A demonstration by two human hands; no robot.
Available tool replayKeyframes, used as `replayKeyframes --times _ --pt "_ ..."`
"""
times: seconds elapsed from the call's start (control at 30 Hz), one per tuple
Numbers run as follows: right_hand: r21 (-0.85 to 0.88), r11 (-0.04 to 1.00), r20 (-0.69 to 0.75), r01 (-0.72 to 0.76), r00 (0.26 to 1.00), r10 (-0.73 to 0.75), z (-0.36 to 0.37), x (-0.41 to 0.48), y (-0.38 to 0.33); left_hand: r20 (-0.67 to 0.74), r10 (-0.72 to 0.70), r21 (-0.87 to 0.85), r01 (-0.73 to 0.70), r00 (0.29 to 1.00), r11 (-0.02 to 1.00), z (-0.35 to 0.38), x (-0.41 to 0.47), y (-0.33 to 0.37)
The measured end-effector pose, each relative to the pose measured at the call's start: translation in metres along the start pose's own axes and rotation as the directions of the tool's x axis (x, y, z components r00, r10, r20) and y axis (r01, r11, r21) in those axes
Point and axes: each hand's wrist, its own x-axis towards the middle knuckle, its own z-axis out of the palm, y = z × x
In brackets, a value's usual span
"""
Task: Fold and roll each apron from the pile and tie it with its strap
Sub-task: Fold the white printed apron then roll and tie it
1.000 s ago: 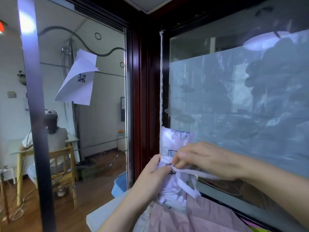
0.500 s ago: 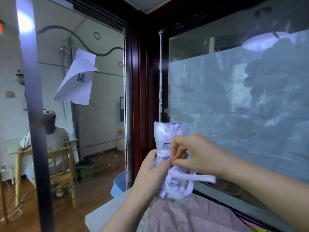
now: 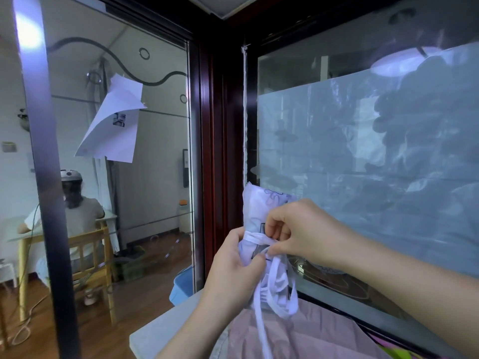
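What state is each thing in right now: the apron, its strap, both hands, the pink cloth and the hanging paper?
apron: rolled up, held upright.
strap: wound round the roll, loose end and loop hanging down.
left hand: grips the roll from the side.
right hand: pinches the strap against the roll.
pink cloth: lying spread out, creased, below the hands.
paper: hanging, top corner curled over.

rolled apron [image 3: 261, 213] upright between both hands, above pile [image 3: 298, 335], window [image 3: 363, 156] behind
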Motion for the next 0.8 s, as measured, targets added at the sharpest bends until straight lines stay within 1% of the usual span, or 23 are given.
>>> replayKeyframes --times 0.13,0.27,0.4,0.5,0.6,0.73,0.8 --pt "-0.166 0.986 -0.003 0.012 1.0 -0.013 0.0 -0.001 -0.003 -0.015 0.047 0.054 -0.046 0.999 0.997 0.0 -0.002 0.003" --pt "-0.239 0.971 -0.008 0.029 0.999 -0.032 -0.002 -0.001 -0.003 -0.013 0.076 0.07 -0.075 0.997 0.995 -0.003 -0.003 0.008" --pt "-0.18 0.98 0.056 0.079 0.996 -0.069 -0.012 -0.002 -0.002 0.029 0.028 0.039 -0.029 0.999 0.999 -0.009 0.001 0.013" --pt "-0.146 0.983 0.105 0.112 0.99 -0.097 -0.017 -0.002 0.001 0.09 -0.013 -0.025 0.015 0.996 1.0 -0.012 0.002 0.016" --pt "-0.202 0.968 0.108 0.149 0.986 -0.129 -0.019 -0.001 0.001 0.139 -0.056 -0.099 0.07 0.989 0.993 -0.014 0.002 0.017" --pt "-0.267 0.935 0.106 0.234 0.971 -0.213 -0.021 -0.001 0.001 0.228 -0.087 -0.149 0.123 0.97 0.981 -0.018 0.004 0.016" --pt "-0.276 0.932 0.096 0.236 0.971 -0.218 -0.021 -0.002 0.002 0.261 -0.101 -0.183 0.152 0.96 0.971 -0.019 0.004 0.017"
